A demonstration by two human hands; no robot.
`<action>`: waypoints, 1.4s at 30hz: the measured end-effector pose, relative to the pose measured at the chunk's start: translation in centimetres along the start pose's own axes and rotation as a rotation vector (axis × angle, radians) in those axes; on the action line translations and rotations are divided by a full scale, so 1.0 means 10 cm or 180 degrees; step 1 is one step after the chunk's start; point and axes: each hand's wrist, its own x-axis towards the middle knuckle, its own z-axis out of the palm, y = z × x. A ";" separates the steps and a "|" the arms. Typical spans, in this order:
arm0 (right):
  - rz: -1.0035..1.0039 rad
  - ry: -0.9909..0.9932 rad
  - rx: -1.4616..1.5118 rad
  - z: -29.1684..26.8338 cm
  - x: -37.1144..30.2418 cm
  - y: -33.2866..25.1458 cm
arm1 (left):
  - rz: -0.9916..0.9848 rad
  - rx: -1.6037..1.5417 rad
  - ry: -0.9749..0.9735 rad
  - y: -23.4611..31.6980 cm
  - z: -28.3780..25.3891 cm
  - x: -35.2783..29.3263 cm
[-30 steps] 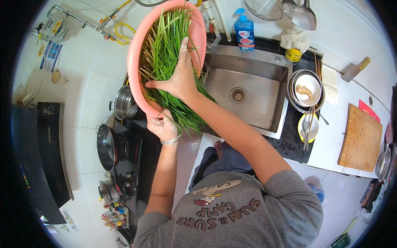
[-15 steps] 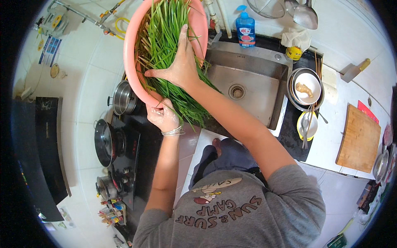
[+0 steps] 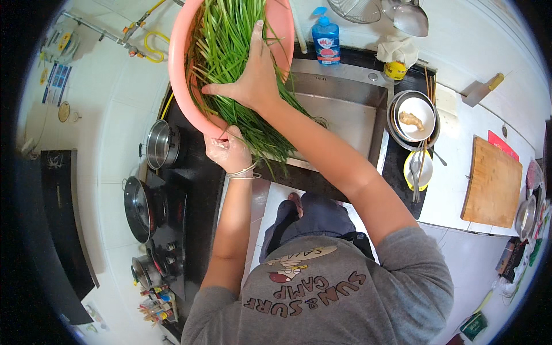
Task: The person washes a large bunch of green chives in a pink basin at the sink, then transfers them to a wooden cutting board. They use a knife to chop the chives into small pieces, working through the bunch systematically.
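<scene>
A pink plastic basin point(image 3: 179, 69), tilted, is held up at the left side of the sink. Long chives point(image 3: 227, 43) fill it, and their tips hang over the near right rim. My left hand point(image 3: 230, 152), wearing a thin clear glove and with bangles at the wrist, grips the basin's near rim, its fingers partly hidden. Spread over the chives lies my right hand point(image 3: 253, 80), thumb out to the left and a finger stretched away from me. The steel sink point(image 3: 345, 103) sits to the right, its drain mostly hidden behind the leaves.
A blue pump bottle point(image 3: 326, 43) stands behind the sink. To the right are stacked bowls with ginger point(image 3: 411, 121), a yellow dish with spoons point(image 3: 415, 169) and a wooden cutting board point(image 3: 491, 184). Left, a steel pot point(image 3: 161, 145) and a wok point(image 3: 140, 208) stand by the stove.
The basin with the chives has shifted slightly right over the sink, and its leaves now cover most of the drain. Both hands keep their places on it. The view has moved a little.
</scene>
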 end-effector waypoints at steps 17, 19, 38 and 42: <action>0.0127 -0.0170 -0.0180 0.02 0.02 0.22 | 0.0106 0.0427 0.0009 -0.19 0.12 -0.04; 0.0413 -0.0339 -0.0059 0.02 0.06 0.21 | 0.0576 0.1066 -0.0052 -0.20 0.16 0.03; 0.1228 -0.1595 -0.1651 -0.09 -0.29 -0.15 | -0.1941 -0.0967 -0.0017 -0.25 -0.21 -0.36; 0.1431 -0.1491 -0.2016 -0.34 -0.42 -0.28 | -0.2379 -0.1251 -0.0398 0.00 -0.24 -0.49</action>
